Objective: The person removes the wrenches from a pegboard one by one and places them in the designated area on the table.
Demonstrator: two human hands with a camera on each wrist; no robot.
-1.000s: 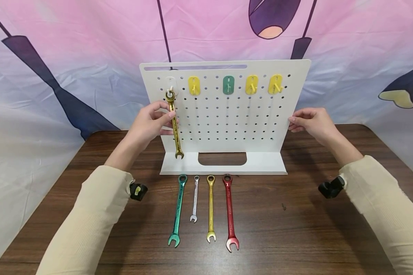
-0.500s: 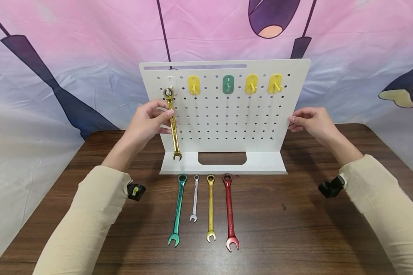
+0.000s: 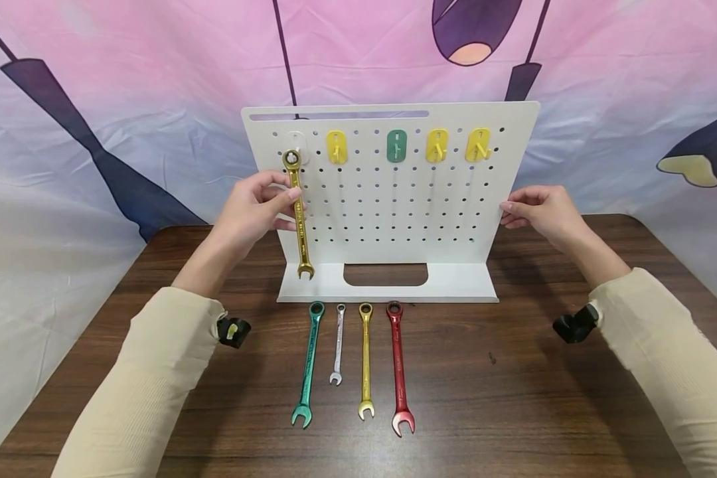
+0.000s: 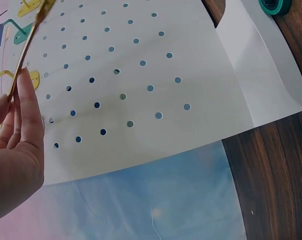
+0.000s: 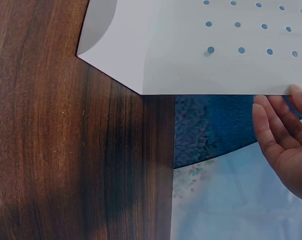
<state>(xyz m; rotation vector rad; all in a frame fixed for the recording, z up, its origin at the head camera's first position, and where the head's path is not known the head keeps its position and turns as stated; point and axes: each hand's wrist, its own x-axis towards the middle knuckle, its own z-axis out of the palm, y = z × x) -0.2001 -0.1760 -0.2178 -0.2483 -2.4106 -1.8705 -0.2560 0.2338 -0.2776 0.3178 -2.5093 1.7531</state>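
Note:
A gold combination wrench [image 3: 301,232] hangs nearly upright, pinched between thumb and fingers of my left hand [image 3: 253,209]. Its ring end is at the white hook [image 3: 299,141] on the pegboard [image 3: 388,252], and the hook's tip shows inside the ring. How far the ring sits on the hook, I cannot tell. In the left wrist view the wrench [image 4: 27,47] appears edge-on above the fingers. My right hand [image 3: 540,209] grips the board's right edge, thumb in front and fingers behind. The right wrist view shows the same hand [image 5: 288,140] at that edge.
Yellow [image 3: 337,147], green [image 3: 396,146] and more yellow hooks line the board's top. Before its base lie a green wrench [image 3: 309,365], a small silver wrench [image 3: 338,345], a yellow wrench [image 3: 366,358] and a red wrench [image 3: 398,362] on the brown table [image 3: 484,411].
My left hand has shifted slightly left and up with the gold wrench. The ring has risen so that the white hook's tip now shows within it. My right hand has stayed put.

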